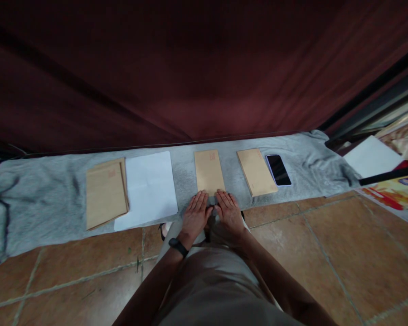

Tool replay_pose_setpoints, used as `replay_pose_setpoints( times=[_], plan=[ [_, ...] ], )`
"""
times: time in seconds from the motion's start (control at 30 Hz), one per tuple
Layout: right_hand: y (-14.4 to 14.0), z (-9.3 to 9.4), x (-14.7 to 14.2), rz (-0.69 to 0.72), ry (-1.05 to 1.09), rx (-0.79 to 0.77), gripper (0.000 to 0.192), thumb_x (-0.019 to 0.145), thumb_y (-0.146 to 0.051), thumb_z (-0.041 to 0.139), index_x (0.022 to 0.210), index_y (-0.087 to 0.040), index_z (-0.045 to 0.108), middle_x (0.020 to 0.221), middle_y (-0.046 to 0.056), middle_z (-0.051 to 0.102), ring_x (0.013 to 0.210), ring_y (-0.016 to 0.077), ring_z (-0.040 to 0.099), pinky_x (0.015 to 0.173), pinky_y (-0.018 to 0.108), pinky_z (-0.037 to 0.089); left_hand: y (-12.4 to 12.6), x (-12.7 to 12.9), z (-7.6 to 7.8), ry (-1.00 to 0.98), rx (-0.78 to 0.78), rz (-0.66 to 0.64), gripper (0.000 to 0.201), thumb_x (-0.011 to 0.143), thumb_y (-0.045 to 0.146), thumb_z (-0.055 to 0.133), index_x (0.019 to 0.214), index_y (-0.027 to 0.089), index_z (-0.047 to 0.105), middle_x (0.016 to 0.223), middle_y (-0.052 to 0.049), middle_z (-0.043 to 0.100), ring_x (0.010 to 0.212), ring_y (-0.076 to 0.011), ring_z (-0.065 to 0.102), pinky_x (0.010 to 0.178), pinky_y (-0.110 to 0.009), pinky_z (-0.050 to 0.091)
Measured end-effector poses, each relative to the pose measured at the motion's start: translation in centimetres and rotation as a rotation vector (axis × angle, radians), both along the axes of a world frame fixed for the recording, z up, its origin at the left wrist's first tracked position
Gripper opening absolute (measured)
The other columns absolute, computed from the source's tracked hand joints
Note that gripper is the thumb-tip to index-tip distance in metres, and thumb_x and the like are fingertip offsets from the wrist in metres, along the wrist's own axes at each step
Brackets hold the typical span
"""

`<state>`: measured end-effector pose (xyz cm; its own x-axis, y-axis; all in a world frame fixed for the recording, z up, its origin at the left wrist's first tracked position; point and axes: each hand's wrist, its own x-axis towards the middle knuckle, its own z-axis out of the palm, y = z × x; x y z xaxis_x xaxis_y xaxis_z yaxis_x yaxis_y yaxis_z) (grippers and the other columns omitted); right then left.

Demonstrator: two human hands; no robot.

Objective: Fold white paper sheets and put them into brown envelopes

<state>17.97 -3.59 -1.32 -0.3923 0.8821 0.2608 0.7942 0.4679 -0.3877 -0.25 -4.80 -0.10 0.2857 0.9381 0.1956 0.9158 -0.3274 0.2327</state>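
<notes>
A brown paper envelope [209,171] with small red print lies in front of me on the grey cloth. At its near end rest my left hand [196,213] and my right hand [229,210], side by side, fingers stretched out flat and pointing away from me. The fingertips touch the envelope's near edge or lie right beside it; exactly which is hard to see. Neither hand grips anything. Left of them is a stack of white paper [151,185], partly beneath a pile of brown envelopes [106,194]. To the right sits a neat stack of envelopes [257,172].
A phone [279,170] lies beside the right stack. The grey cloth [47,194] covers a narrow bench along a dark red curtain [204,108]. At far right, a white sheet [373,155] and a colourful printed box [397,194] stand near a dark bar. Tiled floor [302,244] is below.
</notes>
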Motion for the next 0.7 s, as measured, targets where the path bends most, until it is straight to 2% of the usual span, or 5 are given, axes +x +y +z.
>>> replay_pose_setpoints(
  times=[0.3, 0.57, 0.7],
  plan=[
    [-0.1, -0.6, 1.2, -0.043, -0.012, 0.002, 0.053, 0.106, -0.028, 0.037, 0.157, -0.015, 0.036, 0.158, 0.013, 0.045, 0.146, 0.0256, 0.042, 0.122, 0.049, 0.033, -0.5, -0.3, 0.0, 0.026, 0.012, 0.055, 0.057, 0.103, 0.039, 0.04, 0.152, 0.008, 0.043, 0.157, -0.017, 0.045, 0.15, -0.0265, 0.036, 0.125, -0.048, 0.031],
    [-0.2, -0.2, 0.9, -0.052, 0.001, 0.006, 0.052, 0.106, -0.028, 0.036, 0.156, -0.013, 0.038, 0.156, 0.014, 0.047, 0.146, 0.0257, 0.042, 0.122, 0.051, 0.032, 0.2, 1.7, 0.4, 0.025, -0.025, -0.081, 0.055, 0.103, 0.032, 0.037, 0.155, 0.013, 0.039, 0.16, -0.012, 0.042, 0.152, -0.0228, 0.031, 0.126, -0.044, 0.028],
    [-0.1, 0.4, 0.8, -0.043, 0.006, 0.006, 0.052, 0.105, -0.029, 0.035, 0.155, -0.014, 0.039, 0.157, 0.014, 0.047, 0.147, 0.0255, 0.041, 0.123, 0.051, 0.031, 0.7, 2.2, 0.4, 0.024, -0.043, -0.108, 0.055, 0.102, 0.028, 0.038, 0.154, 0.011, 0.04, 0.16, -0.012, 0.042, 0.152, -0.0228, 0.032, 0.126, -0.043, 0.028]
  ],
)
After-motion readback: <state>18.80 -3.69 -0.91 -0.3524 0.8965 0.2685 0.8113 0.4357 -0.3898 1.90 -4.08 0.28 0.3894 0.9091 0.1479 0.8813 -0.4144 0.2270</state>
